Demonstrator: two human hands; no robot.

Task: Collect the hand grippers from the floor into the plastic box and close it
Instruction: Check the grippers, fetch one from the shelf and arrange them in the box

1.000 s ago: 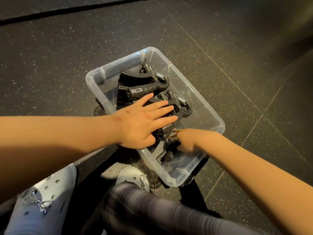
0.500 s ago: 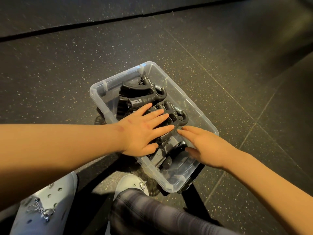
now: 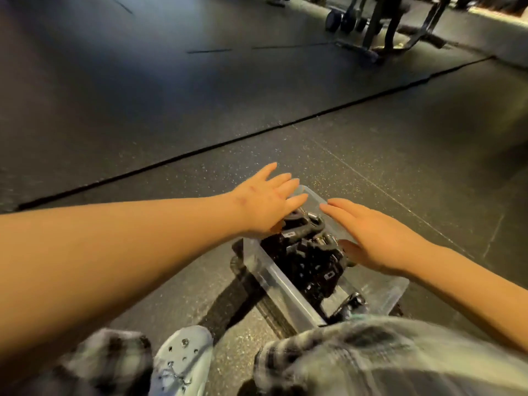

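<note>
Dark speckled rubber floor (image 3: 371, 132), long seam (image 3: 257, 132) crossing it; gym equipment frame (image 3: 380, 30) stood far back, dim light.

Both forearms are bare, with no sleeves, watch or rings in sight. The left hand (image 3: 264, 200) carries a few small dark marks on its back and at the wrist; the right hand (image 3: 380, 241) shows none. The fingers (image 3: 288, 182) have short, unpainted nails. At 6 o'clock the legs are covered by plaid trousers (image 3: 371, 355) in grey, black and pale green, blurred. At 7 o'clock sits a pale, light-blue perforated clog (image 3: 183, 358), its round holes dotted over the top, with small charms pushed into some and a thin metal chain lying across it.
</note>
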